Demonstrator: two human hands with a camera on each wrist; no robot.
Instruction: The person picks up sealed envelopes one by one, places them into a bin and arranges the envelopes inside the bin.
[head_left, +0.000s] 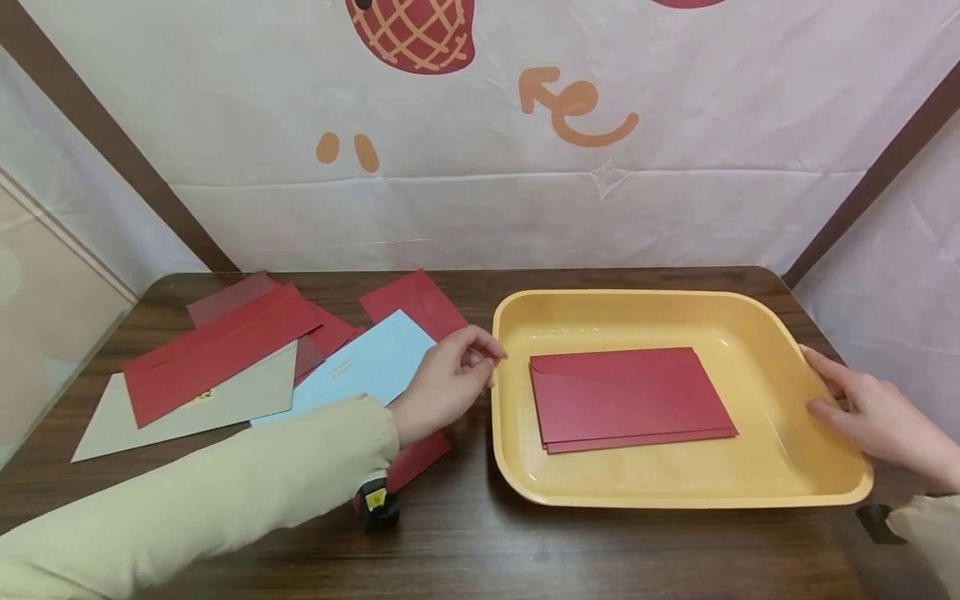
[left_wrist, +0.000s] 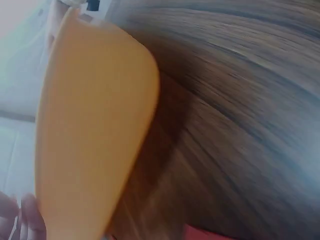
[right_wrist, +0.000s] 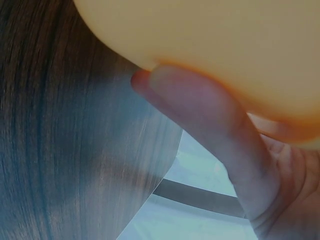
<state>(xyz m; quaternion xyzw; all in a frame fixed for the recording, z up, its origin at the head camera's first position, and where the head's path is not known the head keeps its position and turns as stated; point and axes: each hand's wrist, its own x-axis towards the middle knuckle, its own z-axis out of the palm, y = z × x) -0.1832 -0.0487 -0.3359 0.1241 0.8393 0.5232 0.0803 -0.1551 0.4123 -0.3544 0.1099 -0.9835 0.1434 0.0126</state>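
Observation:
A yellow tray (head_left: pixel 765 400) is at the right of the table, with a small stack of dark red envelopes (head_left: pixel 622 396) lying flat in it. My left hand (head_left: pixel 450 379) has its fingers curled at the left rim, where finger and thumb pinch the edge. Those fingers (left_wrist: pixel 31 217) show at the rim in the left wrist view. On the opposite side, my right hand (head_left: pixel 873 412) grips the tray's right end. Its thumb lies against the yellow wall (right_wrist: pixel 225 40) in the right wrist view; its other fingers are partly hidden.
Left of the tray, several envelopes overlap loosely: a pale blue one (head_left: pixel 375 358), a cream one (head_left: pixel 255 392) and red ones (head_left: pixel 225 350). Another red envelope (head_left: pixel 416 304) lies behind my left hand. A printed curtain (head_left: pixel 450 217) hangs behind the wooden table (head_left: pixel 465 558).

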